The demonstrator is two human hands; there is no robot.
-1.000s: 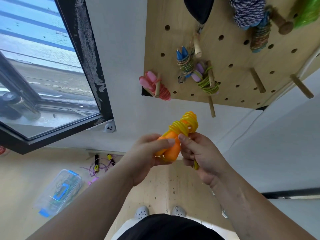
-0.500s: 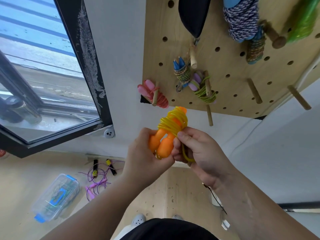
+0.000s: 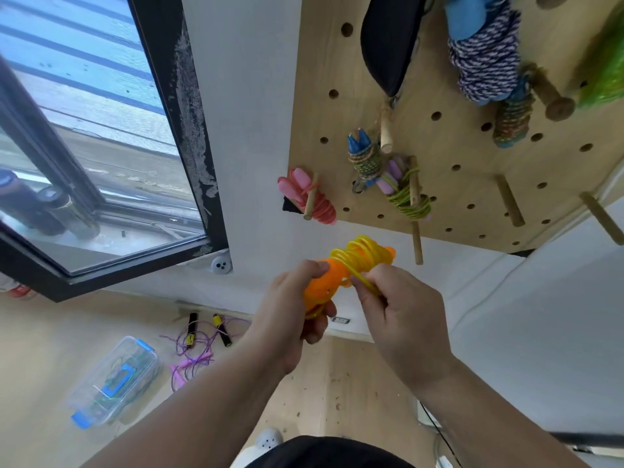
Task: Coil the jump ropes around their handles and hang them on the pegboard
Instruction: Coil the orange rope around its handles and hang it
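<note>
left hand [image 3: 297,309] curled tight round the orange handles [image 3: 320,285] | right hand [image 3: 401,312] pinching the yellow rope [image 3: 359,256] where it's wound on those handles, just below the pegboard [image 3: 472,184] | further up, pink rope bundle [image 3: 312,197] sits on a peg

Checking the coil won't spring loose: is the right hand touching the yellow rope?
Touching. The head view shows the right hand pinching a strand of the yellow rope just below the coil, beside the orange handles.

Head view; faces down, close over hands [image 3: 354,309]
</note>
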